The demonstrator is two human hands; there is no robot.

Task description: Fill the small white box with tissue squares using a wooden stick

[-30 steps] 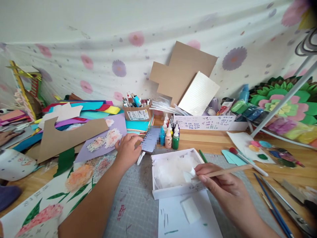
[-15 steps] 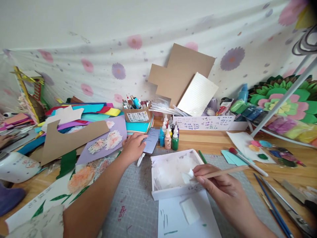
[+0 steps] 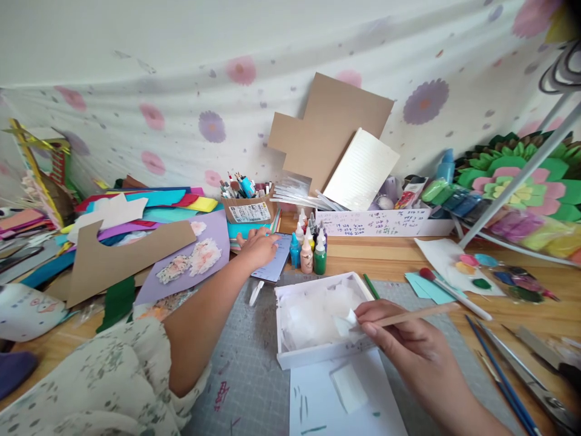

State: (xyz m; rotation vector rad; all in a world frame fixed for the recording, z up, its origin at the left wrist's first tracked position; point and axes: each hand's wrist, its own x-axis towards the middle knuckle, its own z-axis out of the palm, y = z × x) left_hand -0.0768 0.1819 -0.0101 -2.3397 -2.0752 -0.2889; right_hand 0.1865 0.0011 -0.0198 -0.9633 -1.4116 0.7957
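Observation:
Fingers outstretched, my left hand (image 3: 258, 249) lies over the upper left part of a phone (image 3: 276, 261) with a lit screen. My right hand (image 3: 403, 336) pinches a thin wooden stick (image 3: 431, 311) together with a small curled white paper piece (image 3: 345, 323). Both are held over the front right corner of a shallow white box (image 3: 284, 361), which contains thin white paper pieces (image 3: 313, 312). A white sheet (image 3: 308, 387) with green and grey marks lies in front of the box, bearing a small white pad (image 3: 348, 387).
Paint bottles (image 3: 320, 254) stand behind the box. A grey cutting mat (image 3: 245, 357) lies beneath it. Scissors (image 3: 535, 381) and paintbrushes (image 3: 503, 378) are at the right. Coloured sheets and brown cardboard (image 3: 91, 266) pile up at the left. A pen box (image 3: 249, 210) stands behind the phone.
My left hand has moved farther forward across the phone, and more of my sleeve shows. The view has turned slightly to the right. My right hand keeps its pinch over the box.

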